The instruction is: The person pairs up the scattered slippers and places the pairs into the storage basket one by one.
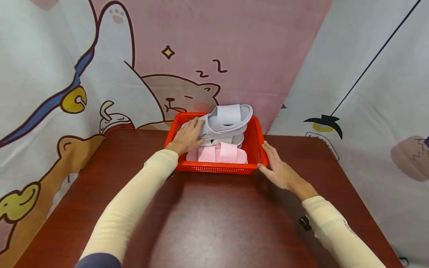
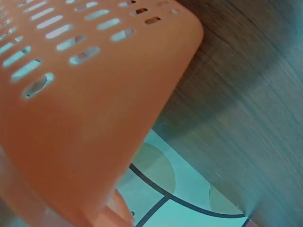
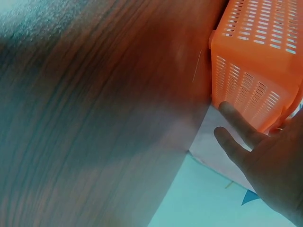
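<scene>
In the head view a red plastic basket (image 1: 218,168) stands on the table, with slippers stacked inside. A light grey slipper (image 1: 229,117) lies on top, tilted up toward the right and rising above the rim. White slippers (image 1: 234,139) show beneath it, and pink slippers (image 1: 228,152) lie at the front. My left hand (image 1: 187,138) reaches over the basket's left side, its fingers resting on the grey slipper's left end. Spread along the right wall are the straight fingers of my right hand (image 1: 279,171), thumb at the front right corner. The left wrist view shows mainly the basket's wall (image 2: 104,104).
The dark reddish-brown wooden table (image 1: 207,223) runs back to a cartoon-printed cloth (image 1: 261,48) hanging right behind the basket. More of the cloth (image 1: 378,111) hangs along the right side. The right wrist view shows the basket's slotted side (image 3: 246,85) close to the table's back edge.
</scene>
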`<state>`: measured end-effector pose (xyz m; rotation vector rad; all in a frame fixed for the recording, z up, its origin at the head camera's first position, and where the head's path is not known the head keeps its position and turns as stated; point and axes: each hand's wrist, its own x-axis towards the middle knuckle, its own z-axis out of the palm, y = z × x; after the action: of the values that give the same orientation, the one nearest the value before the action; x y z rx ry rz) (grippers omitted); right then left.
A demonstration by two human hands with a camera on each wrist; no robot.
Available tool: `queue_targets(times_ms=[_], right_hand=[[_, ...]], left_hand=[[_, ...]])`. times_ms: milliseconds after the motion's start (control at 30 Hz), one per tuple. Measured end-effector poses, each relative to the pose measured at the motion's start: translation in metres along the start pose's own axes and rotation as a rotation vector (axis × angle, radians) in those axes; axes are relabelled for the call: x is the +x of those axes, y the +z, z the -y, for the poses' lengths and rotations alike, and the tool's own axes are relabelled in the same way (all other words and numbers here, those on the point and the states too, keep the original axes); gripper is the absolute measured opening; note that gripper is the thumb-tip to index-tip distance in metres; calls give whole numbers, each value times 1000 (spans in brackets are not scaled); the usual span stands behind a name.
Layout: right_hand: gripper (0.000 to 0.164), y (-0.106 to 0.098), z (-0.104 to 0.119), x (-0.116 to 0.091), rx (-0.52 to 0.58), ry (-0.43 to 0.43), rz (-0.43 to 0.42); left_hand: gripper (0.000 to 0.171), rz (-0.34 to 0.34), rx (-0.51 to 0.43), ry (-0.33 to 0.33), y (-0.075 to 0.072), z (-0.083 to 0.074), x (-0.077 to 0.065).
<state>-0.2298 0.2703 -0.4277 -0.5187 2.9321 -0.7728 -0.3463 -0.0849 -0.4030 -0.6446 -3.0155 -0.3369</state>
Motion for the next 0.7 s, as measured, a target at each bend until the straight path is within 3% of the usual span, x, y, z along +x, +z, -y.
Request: queue_targets(times_ms=[367,700], right_hand=[[84,-1,0,6,-12,0,-7],[83,-1,-4,5,-54,-31,-43]], left_hand=[[81,-44,10,-11,3,5,1],[58,-22,86,17,-8,13,-14]])
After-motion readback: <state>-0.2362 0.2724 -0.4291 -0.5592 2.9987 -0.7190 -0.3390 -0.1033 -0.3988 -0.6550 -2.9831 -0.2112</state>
